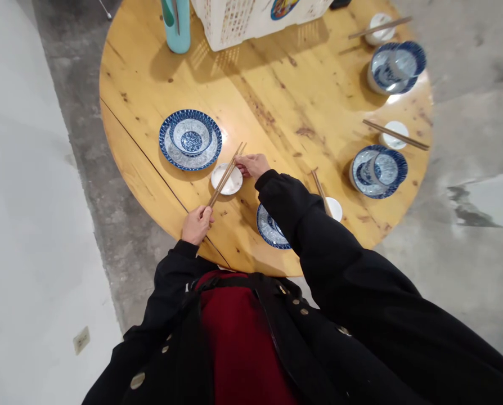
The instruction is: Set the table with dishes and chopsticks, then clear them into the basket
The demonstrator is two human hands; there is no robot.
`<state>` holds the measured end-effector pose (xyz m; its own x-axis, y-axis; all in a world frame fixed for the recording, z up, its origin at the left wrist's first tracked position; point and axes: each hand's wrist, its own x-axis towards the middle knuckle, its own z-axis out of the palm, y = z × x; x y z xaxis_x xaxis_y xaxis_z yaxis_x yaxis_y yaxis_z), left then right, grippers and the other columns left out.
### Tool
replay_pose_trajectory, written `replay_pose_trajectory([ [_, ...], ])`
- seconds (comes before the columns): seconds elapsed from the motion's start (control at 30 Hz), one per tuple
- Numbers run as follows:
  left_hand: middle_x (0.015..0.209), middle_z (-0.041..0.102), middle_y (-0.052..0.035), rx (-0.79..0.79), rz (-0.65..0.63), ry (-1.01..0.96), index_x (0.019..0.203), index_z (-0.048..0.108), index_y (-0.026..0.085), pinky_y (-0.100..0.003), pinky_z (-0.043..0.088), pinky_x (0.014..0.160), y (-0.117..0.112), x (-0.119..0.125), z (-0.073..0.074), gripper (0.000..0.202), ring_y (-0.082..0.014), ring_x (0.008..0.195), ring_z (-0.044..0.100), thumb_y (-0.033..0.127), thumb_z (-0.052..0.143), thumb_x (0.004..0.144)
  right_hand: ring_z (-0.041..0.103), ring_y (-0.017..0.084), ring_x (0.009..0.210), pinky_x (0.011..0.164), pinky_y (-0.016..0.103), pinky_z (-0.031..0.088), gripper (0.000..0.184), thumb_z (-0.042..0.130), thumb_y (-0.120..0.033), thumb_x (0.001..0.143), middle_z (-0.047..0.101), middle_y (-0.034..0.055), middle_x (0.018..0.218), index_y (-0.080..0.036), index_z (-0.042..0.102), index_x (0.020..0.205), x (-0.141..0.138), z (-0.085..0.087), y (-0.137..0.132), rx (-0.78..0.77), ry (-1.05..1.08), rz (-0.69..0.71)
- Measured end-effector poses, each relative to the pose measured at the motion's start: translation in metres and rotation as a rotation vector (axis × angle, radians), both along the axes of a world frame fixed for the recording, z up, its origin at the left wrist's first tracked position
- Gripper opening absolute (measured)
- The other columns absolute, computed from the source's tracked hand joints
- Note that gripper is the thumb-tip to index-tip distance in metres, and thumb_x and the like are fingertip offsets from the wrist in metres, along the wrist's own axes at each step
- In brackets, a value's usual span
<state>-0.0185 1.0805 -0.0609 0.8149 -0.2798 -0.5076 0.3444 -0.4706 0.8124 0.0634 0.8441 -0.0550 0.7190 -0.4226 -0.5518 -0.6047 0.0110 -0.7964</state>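
Note:
A pair of wooden chopsticks [223, 185] lies slantwise over a small white saucer [231, 184]. My left hand [196, 224] pinches their near ends. At the saucer's right edge, my right hand [252, 165] has its fingertips closed on the chopsticks' upper part. Just beyond stands a blue-patterned bowl [191, 136] on a matching plate [179, 158]. Under my right forearm another blue-patterned plate [270, 232] is partly hidden by the sleeve.
A round wooden table [277, 118] holds further bowl settings [378, 171] along its right side, with chopsticks [397, 135] across small dishes. A white plastic basket [251, 25] and a teal container [178, 28] stand at the back. A wall [27, 185] is on the left.

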Motion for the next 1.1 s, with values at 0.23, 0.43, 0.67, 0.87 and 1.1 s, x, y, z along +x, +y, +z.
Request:
replay_pose_trajectory([
  [0.23, 0.073, 0.071, -0.0015, 0.128, -0.094, -0.082, 0.076, 0.061, 0.021, -0.025, 0.040, 0.060, 0.004, 0.005, 0.006, 0.032, -0.0162, 0.065, 0.062, 0.044, 0.047, 0.095, 0.058, 0.009, 0.050, 0.051, 0.022, 0.047, 0.033, 0.077, -0.026, 0.085, 0.065, 0.0035, 0.062, -0.015, 0.060, 0.059, -0.010, 0.012, -0.007, -0.039, -0.026, -0.012],
  [0.43, 0.082, 0.074, -0.0043, 0.298, -0.155, -0.216, 0.085, 0.067, 0.023, -0.028, 0.039, 0.067, 0.016, 0.010, 0.010, 0.031, -0.0211, 0.077, 0.065, 0.047, 0.050, 0.095, 0.063, 0.011, 0.058, 0.056, 0.022, 0.050, 0.020, 0.075, -0.025, 0.082, 0.069, 0.0046, 0.072, -0.014, 0.065, 0.069, -0.040, 0.042, -0.022, -0.133, -0.173, 0.005],
  [0.67, 0.094, 0.073, -0.0088, 0.420, -0.162, -0.390, 0.107, 0.068, 0.021, -0.030, 0.043, 0.072, 0.013, 0.018, 0.015, 0.029, -0.0240, 0.085, 0.066, 0.044, 0.056, 0.095, 0.066, 0.014, 0.063, 0.065, 0.029, 0.057, 0.024, 0.076, -0.039, 0.074, 0.073, 0.0032, 0.074, -0.017, 0.072, 0.081, -0.124, 0.076, -0.015, -0.123, -0.353, 0.002],
  [0.87, 0.116, 0.065, -0.0175, 0.502, -0.275, -0.670, 0.118, 0.067, 0.018, -0.037, 0.044, 0.091, -0.015, 0.035, 0.023, 0.033, -0.0313, 0.112, 0.061, 0.040, 0.058, 0.095, 0.070, 0.019, 0.067, 0.068, 0.034, 0.060, 0.030, 0.072, -0.048, 0.078, 0.075, 0.0045, 0.076, -0.019, 0.074, 0.084, -0.196, 0.082, 0.027, -0.099, -0.336, 0.022],
  [1.1, 0.115, 0.062, -0.0198, 0.586, -0.431, -0.701, 0.110, 0.068, 0.016, -0.041, 0.042, 0.090, -0.051, 0.066, 0.027, 0.028, -0.0358, 0.111, 0.058, 0.039, 0.059, 0.095, 0.071, 0.020, 0.064, 0.063, 0.035, 0.060, 0.032, 0.069, -0.052, 0.081, 0.075, 0.0052, 0.075, -0.021, 0.073, 0.084, -0.236, 0.072, 0.059, -0.093, -0.297, -0.022],
])
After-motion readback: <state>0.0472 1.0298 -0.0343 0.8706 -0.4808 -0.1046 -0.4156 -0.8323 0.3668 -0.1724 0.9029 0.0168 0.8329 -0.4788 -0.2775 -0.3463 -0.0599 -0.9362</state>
